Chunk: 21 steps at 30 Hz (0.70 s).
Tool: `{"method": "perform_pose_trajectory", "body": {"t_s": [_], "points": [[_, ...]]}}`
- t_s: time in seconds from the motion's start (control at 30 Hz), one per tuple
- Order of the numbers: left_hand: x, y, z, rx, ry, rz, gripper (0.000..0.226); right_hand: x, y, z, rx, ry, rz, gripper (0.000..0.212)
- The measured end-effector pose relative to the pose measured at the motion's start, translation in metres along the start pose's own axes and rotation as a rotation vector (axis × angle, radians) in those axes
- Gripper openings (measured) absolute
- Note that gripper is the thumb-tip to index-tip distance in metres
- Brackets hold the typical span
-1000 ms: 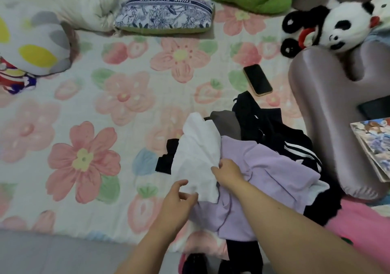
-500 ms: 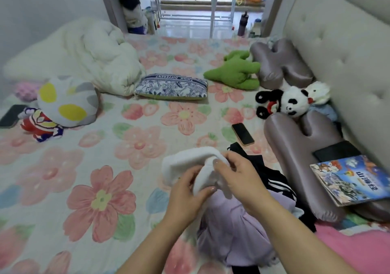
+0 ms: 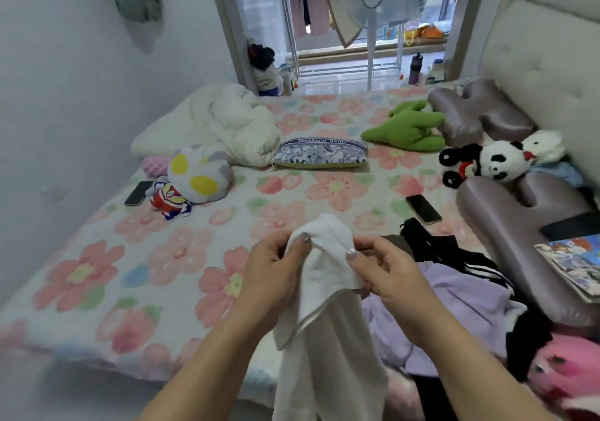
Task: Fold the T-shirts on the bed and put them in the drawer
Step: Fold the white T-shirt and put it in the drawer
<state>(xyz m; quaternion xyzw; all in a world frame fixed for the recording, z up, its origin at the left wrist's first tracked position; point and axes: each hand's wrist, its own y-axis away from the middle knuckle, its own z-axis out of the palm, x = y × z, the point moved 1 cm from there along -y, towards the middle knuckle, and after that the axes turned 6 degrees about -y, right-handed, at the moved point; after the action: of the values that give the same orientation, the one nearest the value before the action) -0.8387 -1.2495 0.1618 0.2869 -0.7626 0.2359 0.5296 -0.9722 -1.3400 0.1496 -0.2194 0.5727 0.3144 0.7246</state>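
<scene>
So, where is the shirt (image 3: 324, 291) at this point?

— Off the bed (image 3: 162, 258). It is held up between both hands over the near edge, and most of the white cloth hangs down in a bunched column.

— And the grips?

— The left hand (image 3: 274, 274) pinches the upper wad, thumb on the near side and fingers curled behind. The right hand (image 3: 389, 281) pinches it just beside, in the same way. Both pinches are narrow and close together on one lump of cloth.

— Which part do they have?

— I cannot tell. It could be collar, hem or sleeve, because it is too crumpled. A seamed edge runs slantwise below the left hand.

— What does the step call for, then?

— Finding the shoulders, I'd judge. Walk the hands apart along an edge until the cloth hangs wide and flat, then give it one shake. Lay it on the open flowered stretch to the left, well apart from the pile (image 3: 470, 307) of lilac and black clothes on the right.

— Why not nearer?

— On the pile it would wrinkle and drag the others along. The phone (image 3: 423, 209) beyond the pile is also best avoided.

— And the fold itself?

— Sleeves in, sides even, bottom up, smoothing with flat palms each time. Thin cloth like this probably slips, so press each crease.

— The drawer?

— Not in view. Nothing looks folded yet, so the task seems barely begun.
</scene>
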Motion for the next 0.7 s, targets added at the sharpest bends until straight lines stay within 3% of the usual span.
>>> {"method": "perform_pose_trajectory", "body": {"t_s": [0.13, 0.23, 0.37, 0.5, 0.6, 0.7], "points": [[-0.008, 0.026, -0.037, 0.042, -0.093, -0.066, 0.029, 0.012, 0.01, 0.041, -0.062, 0.043, 0.029, 0.015], [-0.014, 0.04, -0.071, 0.015, -0.118, -0.103, 0.027, 0.011, 0.006, 0.074, -0.049, -0.039, 0.054, 0.003], [-0.034, 0.055, -0.118, -0.149, -0.219, -0.093, 0.072, 0.015, -0.003, 0.128, -0.097, -0.065, 0.027, 0.005], [-0.058, 0.054, -0.176, -0.159, 0.063, -0.097, 0.077, 0.032, -0.014, 0.215, -0.197, 0.004, 0.033, 0.003], [-0.077, 0.048, -0.239, -0.114, 0.18, -0.086, 0.061, 0.046, -0.023, 0.284, -0.225, 0.067, 0.004, 0.008], [-0.096, 0.036, -0.292, -0.033, 0.106, -0.069, 0.036, 0.054, -0.034, 0.34, -0.252, 0.098, 0.004, 0.021]]}}
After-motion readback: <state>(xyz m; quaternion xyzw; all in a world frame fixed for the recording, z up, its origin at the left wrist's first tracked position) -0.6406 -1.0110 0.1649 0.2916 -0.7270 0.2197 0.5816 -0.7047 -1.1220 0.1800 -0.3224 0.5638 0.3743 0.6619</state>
